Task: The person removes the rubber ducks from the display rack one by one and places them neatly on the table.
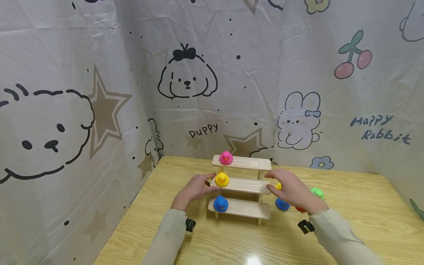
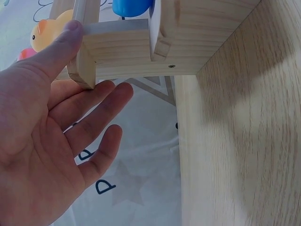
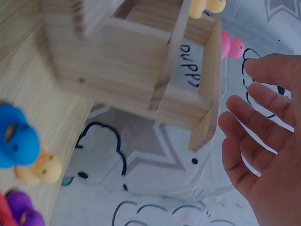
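A three-step wooden display stand point(image 1: 246, 185) stands on the table, with a pink rubber duck point(image 1: 226, 158) on the top step, a yellow duck point(image 1: 222, 179) on the middle and a blue duck point(image 1: 220, 204) on the lowest, all at the left end. My left hand point(image 1: 195, 187) pinches the left end of the middle step; in the left wrist view its thumb point(image 2: 70, 37) lies on the board's edge with fingers beneath. My right hand point(image 1: 291, 189) is beside the stand's right end, fingers spread and loosely bent, holding nothing; a gap separates it from the wood in the right wrist view.
Right of the stand, partly behind my right hand, are more ducks: a blue one point(image 1: 282, 204), a yellow one point(image 1: 278, 186), a green one point(image 1: 317, 193) and a red one point(image 1: 300, 209). The right wrist view adds a purple duck point(image 3: 26, 209). A printed curtain point(image 1: 212, 110) hangs behind the table.
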Demonstrator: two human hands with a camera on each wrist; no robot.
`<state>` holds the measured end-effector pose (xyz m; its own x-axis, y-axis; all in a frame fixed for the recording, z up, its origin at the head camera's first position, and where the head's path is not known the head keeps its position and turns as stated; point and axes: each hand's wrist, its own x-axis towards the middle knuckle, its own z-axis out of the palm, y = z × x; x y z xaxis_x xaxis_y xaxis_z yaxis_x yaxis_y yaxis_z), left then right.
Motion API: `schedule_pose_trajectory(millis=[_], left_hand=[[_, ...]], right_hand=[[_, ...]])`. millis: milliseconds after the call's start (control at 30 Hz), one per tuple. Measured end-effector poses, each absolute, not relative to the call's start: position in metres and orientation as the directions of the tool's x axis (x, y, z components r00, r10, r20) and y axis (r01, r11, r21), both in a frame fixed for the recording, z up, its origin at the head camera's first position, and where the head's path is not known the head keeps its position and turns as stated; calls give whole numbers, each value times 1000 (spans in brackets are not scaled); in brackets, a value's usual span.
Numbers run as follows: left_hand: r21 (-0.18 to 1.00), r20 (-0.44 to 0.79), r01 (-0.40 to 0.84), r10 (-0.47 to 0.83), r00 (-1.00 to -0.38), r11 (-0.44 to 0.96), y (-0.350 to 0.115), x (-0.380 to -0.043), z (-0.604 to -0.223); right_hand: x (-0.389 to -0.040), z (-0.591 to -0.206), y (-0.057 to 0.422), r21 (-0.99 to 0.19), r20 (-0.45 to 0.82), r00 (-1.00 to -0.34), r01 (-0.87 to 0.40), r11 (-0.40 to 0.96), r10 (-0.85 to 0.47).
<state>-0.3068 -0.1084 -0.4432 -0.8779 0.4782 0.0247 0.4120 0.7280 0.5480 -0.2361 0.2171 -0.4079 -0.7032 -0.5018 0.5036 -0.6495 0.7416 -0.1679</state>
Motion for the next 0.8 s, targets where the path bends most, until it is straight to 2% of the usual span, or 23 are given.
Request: schedule_pose_trajectory(millis=[133,467,800], left_hand=[[544,30,416,479,-877,728,-108,-308,-443],[553,39,426,489,-871,716,-109,-308,-444],[551,55,441,497,-866,708,-110,-306,-445]], right_hand=[[-242,-403,205,-164,530,-673,-678,717,-515],[-255,-398,179,-177,540,-673,-677,714,-505],[-266,-392,157,-225,512,-724,-633,741,-463]])
